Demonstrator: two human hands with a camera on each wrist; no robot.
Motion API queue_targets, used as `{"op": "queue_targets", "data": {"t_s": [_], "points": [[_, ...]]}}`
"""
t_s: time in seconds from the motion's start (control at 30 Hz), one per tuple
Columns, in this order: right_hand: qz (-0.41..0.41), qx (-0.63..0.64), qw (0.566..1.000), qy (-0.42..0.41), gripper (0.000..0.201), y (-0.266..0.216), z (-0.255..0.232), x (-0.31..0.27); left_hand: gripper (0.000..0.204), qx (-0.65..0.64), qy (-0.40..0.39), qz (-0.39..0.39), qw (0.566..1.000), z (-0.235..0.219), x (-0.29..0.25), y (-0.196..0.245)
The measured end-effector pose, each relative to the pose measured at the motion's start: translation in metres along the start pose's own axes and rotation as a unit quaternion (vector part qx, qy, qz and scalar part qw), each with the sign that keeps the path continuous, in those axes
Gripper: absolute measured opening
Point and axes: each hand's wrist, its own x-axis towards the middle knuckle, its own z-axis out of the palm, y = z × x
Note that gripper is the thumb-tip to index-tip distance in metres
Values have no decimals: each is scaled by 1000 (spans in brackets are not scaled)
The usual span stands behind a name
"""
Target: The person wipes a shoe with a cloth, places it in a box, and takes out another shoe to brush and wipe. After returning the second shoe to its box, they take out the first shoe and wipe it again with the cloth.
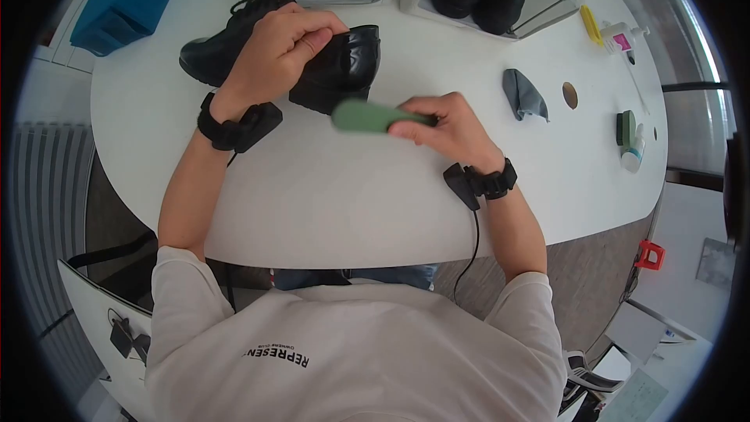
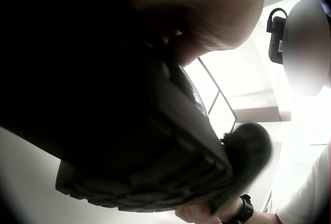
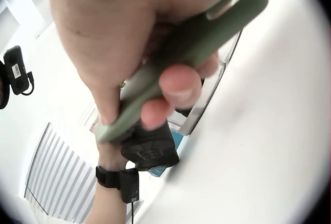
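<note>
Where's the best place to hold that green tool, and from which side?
The green tool is probably best held by its narrower handle, from the person's right. The handle, with its slotted end, lies in the right hand, while the wider, rounded end points left, free of fingers.

In the head view, the white surface [image 1: 375,219] has a curved edge and occupies the centre. Grey wood-look floor [image 1: 582,266] lies at 4 o'clock; a ribbed grey panel [image 1: 47,219] stands at 9 o'clock. Bright light shows at 2 o'clock.
</note>
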Motion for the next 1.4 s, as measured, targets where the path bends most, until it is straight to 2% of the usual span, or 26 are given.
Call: {"op": "queue_targets", "data": {"t_s": [0.03, 0.1, 0.13, 0.2, 0.23, 0.3, 0.37, 0.4, 0.43, 0.47, 0.5, 0.57, 0.67, 0.73, 0.83, 0.87, 0.97, 1.0, 1.17, 1.23, 1.3, 1.37, 1.4], "points": [[-1, 0, 1000, -2, 27, 3, 3, 0, 17, 6, 3, 8, 1000, 2, -1, -1], [-95, 2, 994, 60, 32, 6, 11, 1, 17, 15, 6, 20, 1000, 1, 1, -2], [-93, 2, 994, 61, 32, 3, 8, 0, 18, 12, 12, 20, 1000, 1, 1, -2], [-9, 66, 996, 63, 31, -5, -2, -3, 18, 5, 15, 22, 1000, 2, -1, -1], [-11, 64, 996, 64, 31, -2, -3, -4, 16, 2, 15, 12, 1000, 0, -1, -1], [-13, 40, 997, -68, 31, 4, -4, -2, 14, 5, 18, 6, 1000, -9, -1, 0], [-42, 70, 995, -62, 32, 8, -9, -3, 16, -44, 68, 45, 996, -13, -3, 2], [-42, 141, 985, -86, 32, 6, -19, -6, 18, -59, 84, 75, 992, -16, -1, 8], [-39, 214, 970, -110, 33, 5, -25, -11, 18, -64, 76, 70, 993, -17, -1, 16], [-90, 251, 960, -89, 34, 6, -27, -13, 19, -99, 78, 80, 989, -17, -3, 23], [-88, 251, 960, -88, 34, 7, -27, -15, 20, -131, 85, 93, 983, -17, -2, 27], [-151, 286, 946, -17, 35, 5, -31, -15, 19, -106, 75, 127, 983, -10, -1, 28], [-123, 256, 957, -57, 35, 9, -34, -17, 19, -66, -12, 146, 987, 4, 1, 30], [-118, 238, 956, -127, 33, 9, -40, -17, 19, -71, -9, 143, 987, 4, 1, 29], [-107, 216, 966, -95, 32, 7, -39, -21, 19, -84, -3, 136, 987, 1, 4, 31], [-115, 227, 967, -31, 30, 8, -35, -19, 19, -93, 2, 133, 987, 0, 4, 31], [-114, 228, 967, -26, 28, 8, -36, -18, 20, -76, -10, 137, 988, 1, 1, 32], [-111, 222, 964, -100, 28, 6, -39, -19, 20, -74, -6, 140, 987, 1, 1, 31], [-130, 238, 959, -86, 34, 4, -25, -17, 19, -122, 31, 131, 983, -1, 5, 28], [-116, 282, 952, 5, 35, 4, -22, -14, 19, -125, 48, 142, 981, -2, 3, 29], [-115, 254, 960, -16, 38, 8, -24, -14, 18, -126, 68, 149, 978, -1, 2, 29], [-106, 245, 956, -122, 36, 8, -25, -14, 17, -100, 75, 170, 978, -3, 0, 28], [-107, 245, 955, -126, 36, 4, -25, -14, 17, -97, 78, 167, 978, -5, -2, 26]]}}
